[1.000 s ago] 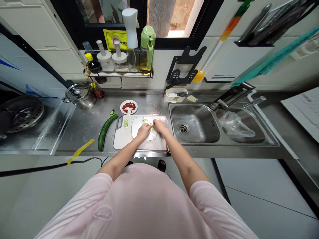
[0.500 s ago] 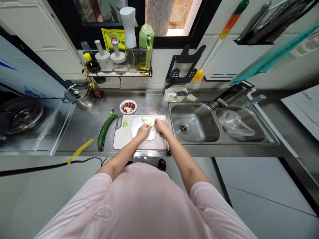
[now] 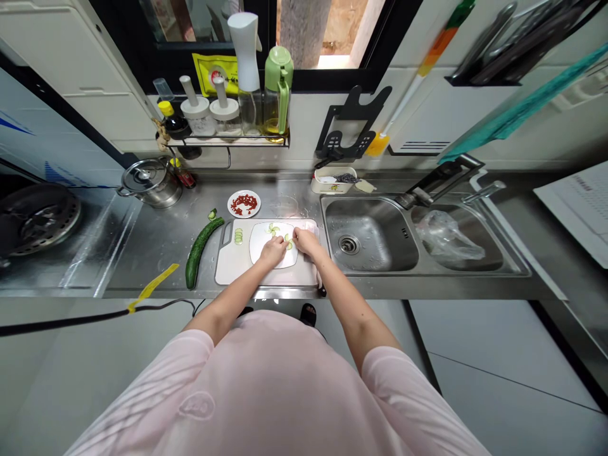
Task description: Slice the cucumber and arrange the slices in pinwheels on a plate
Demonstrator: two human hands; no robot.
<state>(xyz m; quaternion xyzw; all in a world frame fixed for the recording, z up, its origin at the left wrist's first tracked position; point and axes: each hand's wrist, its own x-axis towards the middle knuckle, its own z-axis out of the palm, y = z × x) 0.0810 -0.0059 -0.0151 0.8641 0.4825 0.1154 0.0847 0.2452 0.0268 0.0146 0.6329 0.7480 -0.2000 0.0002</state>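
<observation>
A white square plate [image 3: 258, 244] rests on the pale cutting board [image 3: 230, 269]. Several cucumber slices [image 3: 273, 228] are fanned out near the plate's far edge. More pale green slices [image 3: 289, 243] lie between my two hands on the plate's right part. My left hand [image 3: 273, 251] reaches over the plate, its fingers closed at these slices. From the right, my right hand [image 3: 305, 241] meets them with curled, pinching fingers; its fingertips are small and partly hidden. A short row of cucumber slices [image 3: 238, 236] lies on the board left of the plate.
Left of the board lies a long cucumber [image 3: 201, 252] with a cut-off end [image 3: 212, 214] beyond it. A small plate of chopped red pieces [image 3: 244, 204] stands behind the board. On the right is the sink [image 3: 375, 234]; at far left, a lidded pot [image 3: 151, 182].
My right hand has shifted very slightly to the left over the plate. My left hand stays nearly where it was, and the slices look about the same.
</observation>
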